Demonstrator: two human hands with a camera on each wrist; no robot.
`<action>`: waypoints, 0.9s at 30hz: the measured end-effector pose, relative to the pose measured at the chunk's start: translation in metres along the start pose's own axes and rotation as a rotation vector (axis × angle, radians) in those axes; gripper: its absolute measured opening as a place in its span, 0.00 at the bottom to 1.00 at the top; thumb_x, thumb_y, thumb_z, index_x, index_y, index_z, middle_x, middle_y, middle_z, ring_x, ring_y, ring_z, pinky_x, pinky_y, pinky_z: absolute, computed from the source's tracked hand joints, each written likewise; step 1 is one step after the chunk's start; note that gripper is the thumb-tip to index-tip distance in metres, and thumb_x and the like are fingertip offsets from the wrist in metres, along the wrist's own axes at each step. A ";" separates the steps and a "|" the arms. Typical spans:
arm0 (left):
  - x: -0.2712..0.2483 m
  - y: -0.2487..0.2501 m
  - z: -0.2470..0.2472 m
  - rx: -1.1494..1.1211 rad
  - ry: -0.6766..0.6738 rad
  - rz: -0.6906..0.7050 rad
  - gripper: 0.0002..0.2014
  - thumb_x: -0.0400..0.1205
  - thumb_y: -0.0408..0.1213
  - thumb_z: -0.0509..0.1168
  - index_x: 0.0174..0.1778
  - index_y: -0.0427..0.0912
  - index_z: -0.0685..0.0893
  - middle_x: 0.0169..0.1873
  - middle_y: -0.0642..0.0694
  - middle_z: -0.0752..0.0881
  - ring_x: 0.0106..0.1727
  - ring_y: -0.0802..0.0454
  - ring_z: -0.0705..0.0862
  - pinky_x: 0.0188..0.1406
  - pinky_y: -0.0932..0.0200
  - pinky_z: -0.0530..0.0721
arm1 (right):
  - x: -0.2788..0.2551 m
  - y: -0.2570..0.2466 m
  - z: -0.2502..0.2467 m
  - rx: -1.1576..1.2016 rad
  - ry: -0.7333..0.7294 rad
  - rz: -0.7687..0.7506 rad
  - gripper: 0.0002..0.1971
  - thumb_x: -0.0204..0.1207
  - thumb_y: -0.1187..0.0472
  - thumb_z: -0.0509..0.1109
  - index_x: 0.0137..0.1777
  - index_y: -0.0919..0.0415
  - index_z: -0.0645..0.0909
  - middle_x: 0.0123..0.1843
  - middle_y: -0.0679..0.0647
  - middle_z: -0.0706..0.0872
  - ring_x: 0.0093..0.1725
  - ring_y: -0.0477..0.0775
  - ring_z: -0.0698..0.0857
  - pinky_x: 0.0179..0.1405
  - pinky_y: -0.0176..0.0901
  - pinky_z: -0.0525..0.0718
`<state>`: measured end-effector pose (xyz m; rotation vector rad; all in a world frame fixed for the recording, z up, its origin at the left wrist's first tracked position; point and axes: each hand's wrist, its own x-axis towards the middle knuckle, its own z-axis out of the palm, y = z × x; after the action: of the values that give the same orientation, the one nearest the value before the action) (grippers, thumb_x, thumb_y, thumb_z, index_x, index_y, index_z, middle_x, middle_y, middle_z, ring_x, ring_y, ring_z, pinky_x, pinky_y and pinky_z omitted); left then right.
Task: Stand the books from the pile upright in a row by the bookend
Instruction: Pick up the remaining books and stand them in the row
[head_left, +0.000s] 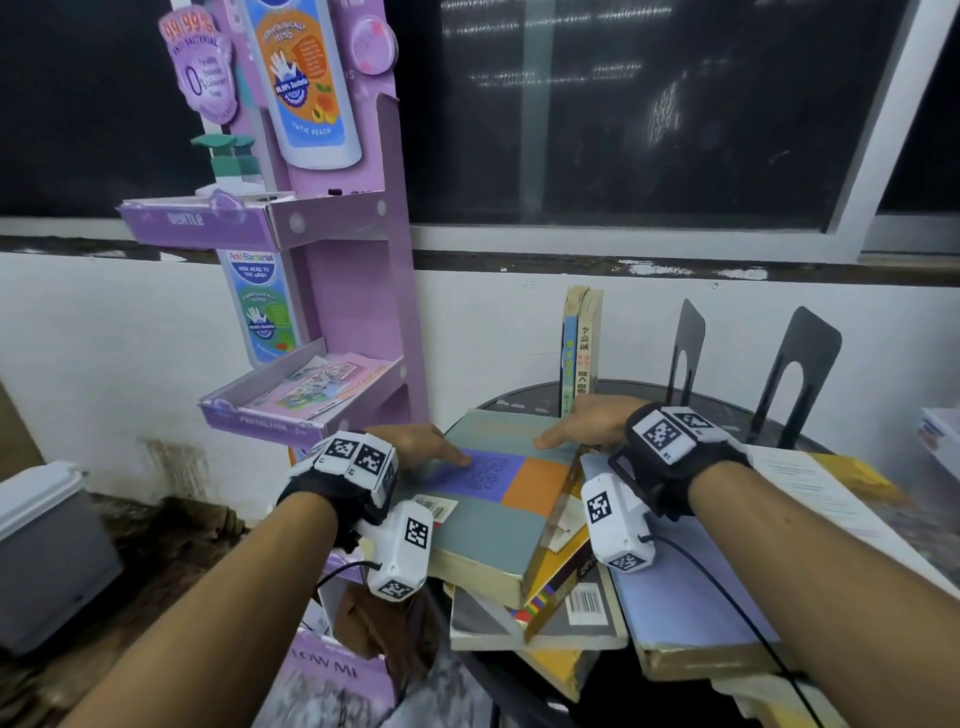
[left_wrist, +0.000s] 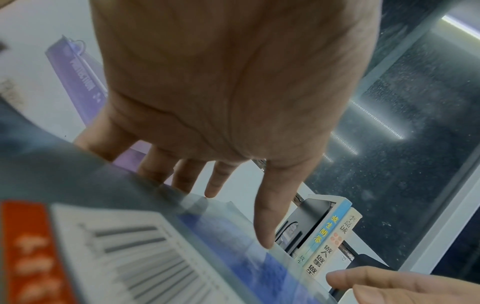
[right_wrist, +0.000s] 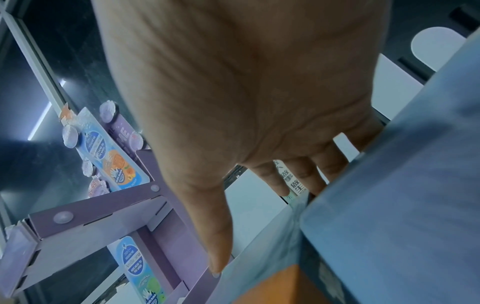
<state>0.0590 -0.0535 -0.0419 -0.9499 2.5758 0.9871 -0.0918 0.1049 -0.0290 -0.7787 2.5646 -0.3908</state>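
Both forearms reaching over pile of flat books (head_left: 540, 597) on round dark table (head_left: 727, 410). Left hand (head_left: 421, 444) at left edge of top grey softcover book with purple and orange blocks (head_left: 493, 499), thumb on cover, fingers past the edge. Right hand (head_left: 587, 426) at its far right corner, thumb on cover, fingers curled over the edge. Beyond the pile: two thin books standing upright (head_left: 582, 348); right of these, two black metal bookends (head_left: 800, 374). Left of the pile: purple cardboard display stand (head_left: 358, 291).
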 end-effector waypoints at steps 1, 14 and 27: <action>-0.001 0.000 0.000 0.000 -0.002 -0.003 0.25 0.83 0.47 0.64 0.72 0.39 0.73 0.56 0.43 0.75 0.53 0.47 0.73 0.37 0.58 0.71 | 0.000 -0.001 0.001 -0.005 0.008 0.000 0.24 0.70 0.39 0.75 0.32 0.53 0.67 0.32 0.48 0.69 0.31 0.49 0.70 0.30 0.40 0.69; 0.000 -0.009 0.001 -0.029 -0.069 -0.045 0.25 0.82 0.50 0.65 0.69 0.37 0.76 0.58 0.41 0.82 0.45 0.48 0.81 0.49 0.58 0.75 | -0.006 0.000 0.002 -0.034 0.000 -0.026 0.19 0.69 0.48 0.79 0.48 0.63 0.82 0.41 0.54 0.82 0.40 0.52 0.80 0.40 0.41 0.79; -0.001 -0.017 -0.003 -0.188 0.007 0.019 0.16 0.82 0.44 0.68 0.62 0.40 0.79 0.47 0.50 0.82 0.41 0.57 0.81 0.31 0.68 0.74 | 0.004 0.006 0.001 0.048 -0.004 0.016 0.31 0.63 0.45 0.83 0.57 0.70 0.83 0.49 0.58 0.86 0.45 0.56 0.82 0.42 0.44 0.81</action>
<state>0.0703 -0.0648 -0.0480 -0.9765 2.5361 1.2508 -0.0975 0.1075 -0.0333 -0.7411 2.5468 -0.4439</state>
